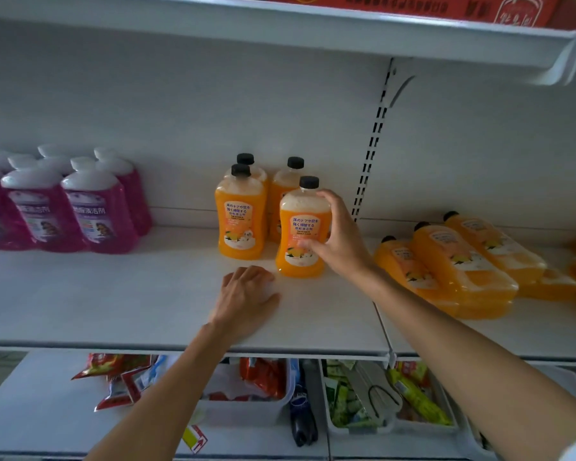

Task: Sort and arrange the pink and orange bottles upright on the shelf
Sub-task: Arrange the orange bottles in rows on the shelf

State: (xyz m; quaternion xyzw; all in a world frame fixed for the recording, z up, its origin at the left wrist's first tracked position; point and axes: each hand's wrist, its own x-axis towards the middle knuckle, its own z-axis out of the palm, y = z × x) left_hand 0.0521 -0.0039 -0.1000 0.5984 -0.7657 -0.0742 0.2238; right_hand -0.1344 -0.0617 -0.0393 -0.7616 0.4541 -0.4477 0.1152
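Observation:
My right hand point(338, 241) grips an upright orange bottle with a black cap point(301, 234) from its right side, the bottle standing on the white shelf point(147, 301). Three more orange bottles point(241, 217) stand upright just behind and left of it. My left hand point(246, 302) rests palm down on the shelf in front of them, holding nothing. Several pink bottles with white caps point(97, 211) stand upright in rows at the far left. To the right, several orange bottles point(463, 264) lie on their sides in a pile.
A perforated upright post point(371, 154) divides the shelf back. The shelf above point(313, 31) carries red cartons. Below, white bins point(356, 427) hold snack packets, and a dark soda bottle point(301, 414) lies between them.

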